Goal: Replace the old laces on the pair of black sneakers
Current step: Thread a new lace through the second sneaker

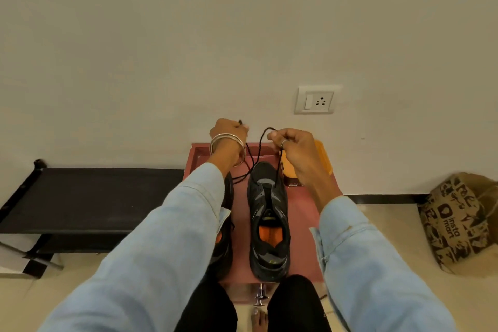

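Two black sneakers with orange insoles stand on a small red table (301,213). The right sneaker (268,221) is in plain view, toe pointing away from me. My left arm hides most of the left sneaker (226,240). A black lace (256,153) runs up from the right sneaker's front eyelets. My left hand (227,133) grips one end of it, raised above the table's far edge. My right hand (292,147) pinches the other strand, which loops over its fingers.
An orange box (322,156) lies on the table's far right, behind my right hand. A black bench (89,197) stands to the left, a printed paper bag (458,221) on the floor to the right. A wall socket (315,100) is straight ahead.
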{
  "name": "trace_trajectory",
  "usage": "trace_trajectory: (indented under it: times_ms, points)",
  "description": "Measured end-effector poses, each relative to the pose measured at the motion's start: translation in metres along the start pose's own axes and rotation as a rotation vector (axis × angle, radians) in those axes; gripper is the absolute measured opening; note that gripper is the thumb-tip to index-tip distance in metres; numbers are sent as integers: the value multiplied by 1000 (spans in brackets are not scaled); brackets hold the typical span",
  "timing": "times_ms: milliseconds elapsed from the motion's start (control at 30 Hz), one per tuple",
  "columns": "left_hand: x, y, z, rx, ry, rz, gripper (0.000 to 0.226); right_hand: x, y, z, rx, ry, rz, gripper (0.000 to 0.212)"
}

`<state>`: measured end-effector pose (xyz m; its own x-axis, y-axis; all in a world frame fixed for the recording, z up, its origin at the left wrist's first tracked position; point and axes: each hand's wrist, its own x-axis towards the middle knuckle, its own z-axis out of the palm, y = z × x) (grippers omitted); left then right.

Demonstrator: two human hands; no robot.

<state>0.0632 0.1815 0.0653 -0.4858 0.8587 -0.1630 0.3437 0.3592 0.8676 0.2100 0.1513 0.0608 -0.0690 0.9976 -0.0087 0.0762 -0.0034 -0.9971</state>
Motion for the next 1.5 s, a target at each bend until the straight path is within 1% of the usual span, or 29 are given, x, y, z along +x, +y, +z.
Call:
trace_trajectory:
  times_ms: [33, 67, 100, 133, 167, 200, 233, 267, 300, 333, 367, 433, 500, 600, 667, 733, 800, 833, 867, 900, 967, 1033, 1100, 1167, 1233, 1367, 1400, 1467, 1500]
  points:
    - [-2, -2, -5, 177, 45, -66, 24, 0, 1, -4, -38, -1, -16, 12]
    - [-6, -5, -7, 369, 51, -111, 29, -1, 1, -7, -93, -11, -29, 13]
    - [-10, -8, -8, 529, 35, -111, 35, -2, 1, -10, -144, -36, -43, 12]
    - [-15, -11, -7, 605, 9, -39, 46, -3, 1, -12, -200, -70, -58, 13]
    - [-20, -15, -6, 602, -21, 109, 56, -6, 1, -13, -237, -106, -70, 13]
    - [-23, -17, -4, 538, -73, 311, 60, -9, -1, -13, -261, -135, -85, 14]
    - [-25, -17, -2, 463, -160, 510, 55, -11, -2, -13, -258, -156, -99, 15]
    - [-29, -19, 0, 398, -252, 655, 43, -14, -4, -14, -252, -165, -110, 15]
    - [-32, -21, 3, 355, -318, 709, 29, -17, -5, -15, -238, -162, -110, 16]
    - [-36, -23, 4, 324, -351, 692, 20, -19, -4, -18, -220, -144, -102, 16]
    - [-40, -25, 3, 276, -362, 642, 15, -21, -4, -22, -191, -109, -83, 17]
    - [-44, -27, -4, 172, -345, 554, 13, -24, 4, -37, -128, 7, -15, 18]
    - [-44, -27, -17, 116, -330, 531, 10, -26, 17, -57, -51, 126, 64, 19]
    - [-42, -29, -38, 117, -271, 545, 10, -33, 37, -81, 5, 295, 175, 23]
    - [-39, -31, -47, 102, -235, 546, 11, -36, 53, -93, 8, 432, 280, 26]
    - [-39, -32, -53, 98, -206, 539, 11, -38, 68, -100, -117, 514, 405, 22]
    - [-44, -31, -53, 99, -183, 549, 12, -41, 75, -99, -450, 456, 487, 17]
    - [-48, -30, -50, 103, -180, 559, 13, -44, 74, -94, -622, 382, 472, 22]
    - [-52, -28, -46, 103, -185, 567, 13, -47, 67, -86, -738, 295, 394, 28]
    - [-58, -26, -40, 98, -198, 570, 14, -50, 57, -75, -764, 192, 260, 35]
    - [-67, -24, -25, 73, -241, 574, 14, -56, 31, -50, -589, -29, 19, 45]
    - [-74, -24, -13, 31, -298, 568, 13, -60, 11, -29, -395, -138, -87, 35]
    - [-77, -26, -9, -30, -331, 529, 13, -58, 6, -22, -333, -90, -141, 16]
    - [-75, -32, -13, -54, -316, 497, 13, -51, 11, -32, -354, -13, -139, 5]
    - [-72, -42, -19, -13, -284, 480, 12, -46, 23, -49, -410, 78, -88, 14]
    - [-67, -62, -25, 41, -254, 418, 12, -40, 42, -72, -509, 271, 5, 16]
    - [-67, -67, -23, 43, -256, 402, 13, -40, 44, -72, -549, 293, 38, 15]
    - [-67, -73, -17, 57, -260, 375, 15, -39, 49, -71, -719, 268, 108, 5]
    - [-68, -75, -13, 53, -264, 358, 15, -40, 50, -68, -826, 226, 137, 12]
